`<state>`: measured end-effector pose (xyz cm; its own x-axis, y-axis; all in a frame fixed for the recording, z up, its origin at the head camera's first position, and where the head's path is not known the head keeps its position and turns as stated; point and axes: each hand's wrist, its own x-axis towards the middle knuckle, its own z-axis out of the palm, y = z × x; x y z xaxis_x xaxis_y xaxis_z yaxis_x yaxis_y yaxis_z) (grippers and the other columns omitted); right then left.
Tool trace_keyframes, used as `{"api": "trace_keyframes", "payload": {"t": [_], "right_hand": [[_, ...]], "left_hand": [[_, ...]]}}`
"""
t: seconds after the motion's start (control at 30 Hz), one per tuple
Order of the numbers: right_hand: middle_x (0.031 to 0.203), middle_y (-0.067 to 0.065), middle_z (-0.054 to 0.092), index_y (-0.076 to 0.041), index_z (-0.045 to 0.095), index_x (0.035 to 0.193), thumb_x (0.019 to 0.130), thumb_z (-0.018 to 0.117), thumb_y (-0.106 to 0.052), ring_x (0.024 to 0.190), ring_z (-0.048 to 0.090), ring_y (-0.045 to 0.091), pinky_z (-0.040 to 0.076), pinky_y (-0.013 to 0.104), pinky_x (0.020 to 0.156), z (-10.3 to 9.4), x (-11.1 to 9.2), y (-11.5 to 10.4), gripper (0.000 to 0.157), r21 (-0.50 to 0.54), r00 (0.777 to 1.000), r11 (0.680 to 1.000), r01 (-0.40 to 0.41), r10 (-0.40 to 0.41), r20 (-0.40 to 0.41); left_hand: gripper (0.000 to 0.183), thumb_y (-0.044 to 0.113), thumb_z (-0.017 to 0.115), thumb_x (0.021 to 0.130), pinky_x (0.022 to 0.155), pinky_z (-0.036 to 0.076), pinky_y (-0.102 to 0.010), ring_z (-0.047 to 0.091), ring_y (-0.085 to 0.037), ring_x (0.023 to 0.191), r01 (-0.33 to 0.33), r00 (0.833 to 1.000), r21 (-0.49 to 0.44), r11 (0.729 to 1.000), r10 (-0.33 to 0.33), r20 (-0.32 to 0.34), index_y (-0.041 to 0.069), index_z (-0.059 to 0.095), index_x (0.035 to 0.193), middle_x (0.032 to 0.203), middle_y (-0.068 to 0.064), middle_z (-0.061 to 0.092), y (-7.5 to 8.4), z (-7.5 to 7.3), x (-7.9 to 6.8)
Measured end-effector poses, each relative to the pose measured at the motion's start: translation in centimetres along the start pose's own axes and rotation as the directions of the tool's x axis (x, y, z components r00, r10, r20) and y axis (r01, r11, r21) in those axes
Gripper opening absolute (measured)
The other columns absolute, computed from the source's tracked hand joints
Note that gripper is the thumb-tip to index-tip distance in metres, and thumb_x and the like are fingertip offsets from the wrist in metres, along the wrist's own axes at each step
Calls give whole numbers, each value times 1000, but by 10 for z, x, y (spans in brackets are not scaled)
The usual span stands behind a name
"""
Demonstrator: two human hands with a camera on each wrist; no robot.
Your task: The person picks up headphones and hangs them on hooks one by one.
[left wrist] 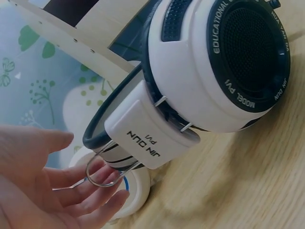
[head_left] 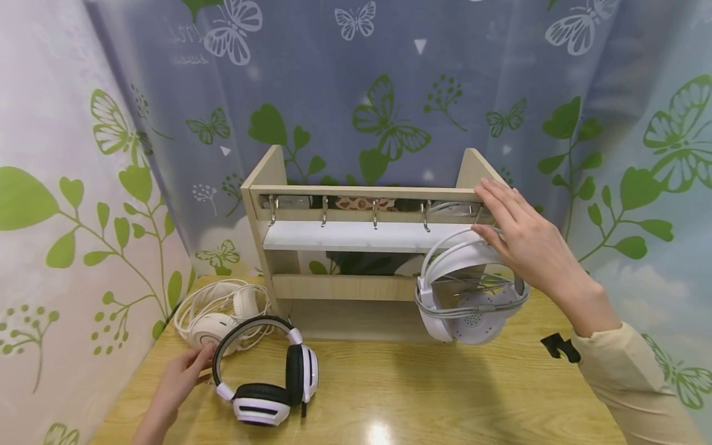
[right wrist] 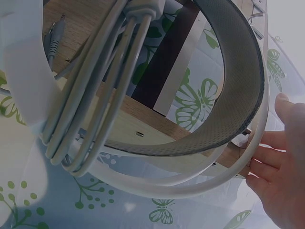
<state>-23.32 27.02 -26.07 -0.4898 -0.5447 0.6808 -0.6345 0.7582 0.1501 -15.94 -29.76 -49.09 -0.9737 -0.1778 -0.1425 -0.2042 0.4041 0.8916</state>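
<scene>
White headphones [head_left: 473,266] with a bundled grey cord hang at the right end of the wooden rack [head_left: 345,287]. My right hand [head_left: 525,241] is at the top of their headband, fingers extended over the rack's right end. In the right wrist view those fingers lie beside the white headband arcs [right wrist: 209,183], thumb apart. Black-and-white headphones [head_left: 303,371] rest on the table at the left. Beside their headband is my left hand [head_left: 180,377], its fingers loosely bent and thumb apart in the left wrist view, fingertips near the wire loop [left wrist: 102,179].
Another white pair of headphones [head_left: 214,327] with a coiled cord lies on the table [head_left: 411,395], behind the black-and-white pair. Several metal hooks [head_left: 375,213] line the rack's upper bar. A black clip-like piece [head_left: 560,347] shows by the right sleeve. Patterned curtains [head_left: 334,80] surround the table.
</scene>
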Motion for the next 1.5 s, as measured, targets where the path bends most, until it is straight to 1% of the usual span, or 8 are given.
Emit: {"api": "trace_keyframes", "payload": {"t": [0.1, 0.3, 0.5, 0.63, 0.8, 1.0, 1.27, 1.5], "right_hand": [[157, 21, 41, 1, 40, 153, 107, 30, -53, 146, 38, 35, 25, 45, 122, 0, 0, 0, 72, 0, 1000, 1000, 0, 0, -3], [157, 21, 40, 1, 40, 153, 108, 28, -54, 145, 38, 35, 23, 43, 123, 1, 0, 0, 72, -1, 1000, 1000, 4, -4, -5], [158, 20, 40, 1, 39, 154, 108, 27, -55, 146, 37, 35, 21, 41, 124, 1, -1, 1, 73, -8, 1000, 1000, -2, 2, -4], [158, 21, 40, 1, 39, 153, 108, 26, -55, 146, 37, 35, 21, 40, 124, 1, -1, 0, 74, -7, 1000, 1000, -2, 2, -4], [157, 20, 40, 1, 40, 153, 108, 29, -54, 146, 38, 35, 22, 41, 124, 1, -2, -1, 72, 4, 1000, 1000, -3, 3, -5], [157, 20, 41, 1, 40, 153, 108, 34, -51, 146, 38, 35, 23, 43, 123, 0, -1, -1, 69, 3, 1000, 1000, -7, 8, -3], [157, 21, 40, 1, 40, 153, 108, 30, -52, 146, 38, 35, 24, 43, 123, 0, 0, -1, 71, 2, 1000, 1000, -1, 1, -3], [156, 21, 42, 2, 41, 152, 108, 29, -54, 145, 39, 36, 26, 46, 122, 1, 0, 0, 72, 3, 1000, 1000, -1, 1, -12]], "left_hand": [[60, 35, 42, 111, 80, 57, -23, 66, -10, 100, 10, 1000, -9, 1000, -10, 24, -17, 46, 140, 131, -30, 62, -2, 3, 0], [57, 34, 46, 110, 81, 59, -26, 66, -4, 94, 21, 999, -34, 999, -19, 40, -16, 49, 138, 121, -23, 69, -5, 6, 1], [62, 39, 47, 109, 78, 58, -27, 69, -11, 100, 40, 997, -36, 999, -38, 65, -16, 48, 140, 124, -24, 68, -4, 7, 2], [61, 38, 46, 109, 74, 58, -28, 71, -12, 99, 50, 996, -58, 997, -45, 79, -16, 50, 137, 122, -24, 69, -4, 9, 0], [56, 34, 49, 109, 74, 58, -28, 72, -9, 95, 50, 995, -84, 995, -42, 92, -16, 55, 133, 120, -22, 71, -6, 11, -1], [57, 34, 49, 109, 74, 57, -27, 72, -7, 96, 49, 993, -87, 995, -40, 109, -16, 52, 135, 122, -23, 70, -7, 12, 1], [57, 35, 51, 108, 74, 57, -27, 72, -6, 96, 51, 994, -93, 994, -42, 102, -14, 54, 135, 121, -19, 71, -5, 10, -1], [50, 31, 53, 107, 75, 58, -27, 70, -3, 93, 7, 997, -112, 994, 1, 71, -12, 58, 133, 117, -18, 73, 1, 13, -5]]}}
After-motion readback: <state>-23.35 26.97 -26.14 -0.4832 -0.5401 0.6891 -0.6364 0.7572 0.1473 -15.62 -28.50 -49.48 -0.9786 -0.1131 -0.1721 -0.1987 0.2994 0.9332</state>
